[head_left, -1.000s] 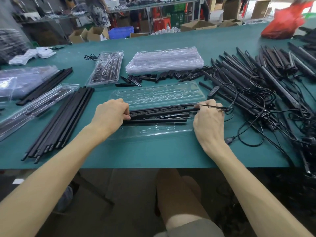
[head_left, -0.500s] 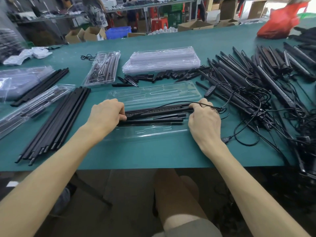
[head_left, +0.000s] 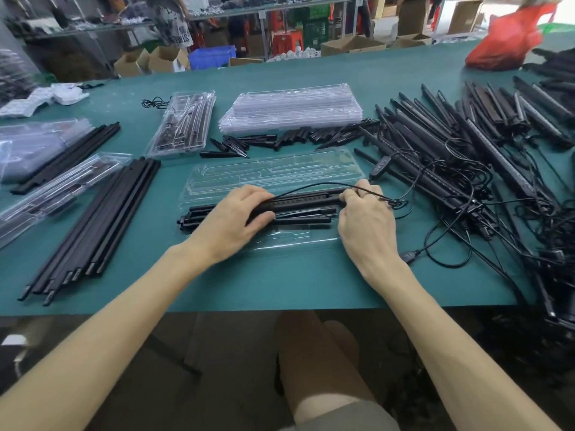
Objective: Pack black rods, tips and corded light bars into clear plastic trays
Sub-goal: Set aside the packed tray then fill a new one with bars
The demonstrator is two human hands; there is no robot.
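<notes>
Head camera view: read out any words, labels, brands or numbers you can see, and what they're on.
None can be read.
Printed shirt on the background person: print too blurred to read.
Cord controller: button marks too small to read.
Cardboard boxes: no legible print.
</notes>
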